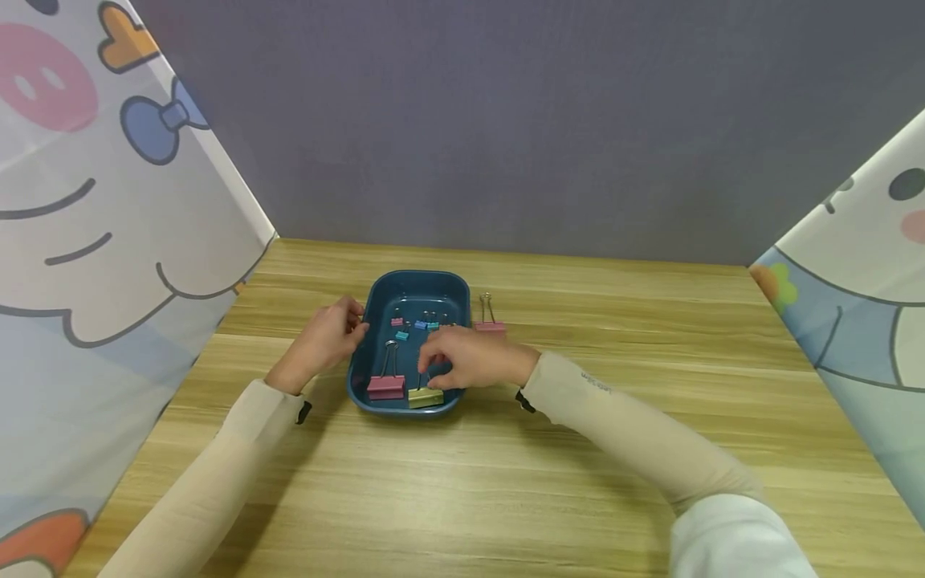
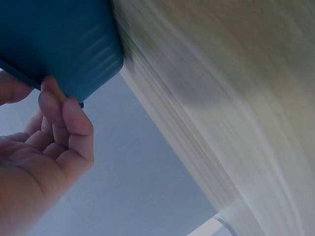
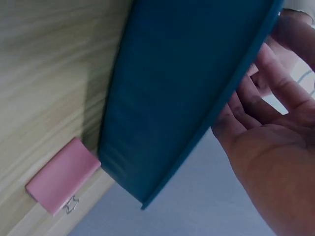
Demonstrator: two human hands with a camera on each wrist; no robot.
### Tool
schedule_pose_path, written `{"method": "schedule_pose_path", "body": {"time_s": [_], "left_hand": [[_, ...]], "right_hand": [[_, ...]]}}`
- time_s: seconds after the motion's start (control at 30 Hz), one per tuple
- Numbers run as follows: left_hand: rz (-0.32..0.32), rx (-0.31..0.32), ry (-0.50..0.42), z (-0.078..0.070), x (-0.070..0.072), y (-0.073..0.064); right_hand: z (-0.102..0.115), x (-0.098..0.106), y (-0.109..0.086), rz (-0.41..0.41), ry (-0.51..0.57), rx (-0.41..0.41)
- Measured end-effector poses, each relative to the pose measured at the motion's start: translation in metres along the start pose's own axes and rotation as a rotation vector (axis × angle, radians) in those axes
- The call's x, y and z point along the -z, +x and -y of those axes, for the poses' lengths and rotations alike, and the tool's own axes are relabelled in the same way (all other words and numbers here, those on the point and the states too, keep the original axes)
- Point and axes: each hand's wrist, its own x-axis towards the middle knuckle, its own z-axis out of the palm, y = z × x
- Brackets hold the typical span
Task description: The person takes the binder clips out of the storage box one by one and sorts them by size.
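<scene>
A dark blue tray (image 1: 408, 274) lies on the table with binder clips in it. My left hand (image 1: 328, 333) pinches the tray's left rim, thumb and fingertips right at the edge in the left wrist view. Over the right rim, my right hand (image 1: 473, 357) reaches in, thumb and index finger at the wire handles of a yellow-green binder clip (image 1: 426, 398); I cannot tell whether they grip it. Beside that clip is a large pink binder clip (image 1: 386, 388), handles pointing away. Farther in are small clips, including a pink one (image 1: 397, 322) and a teal one (image 1: 401, 335).
Another large pink binder clip (image 1: 491, 327) stands on the wooden table (image 1: 614, 321), just outside the tray's right side. A grey panel (image 1: 506, 144) rises behind the table. Cartoon-printed sheets (image 1: 130, 209) hang at both sides.
</scene>
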Motion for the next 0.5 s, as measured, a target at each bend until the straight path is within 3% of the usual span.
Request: {"method": "schedule_pose_path", "body": {"time_s": [0.5], "left_hand": [[-0.022, -0.01, 0.004, 0.001, -0.001, 0.0]], "right_hand": [[-0.003, -0.014, 0.011, 0.094, -0.101, -0.011]]}}
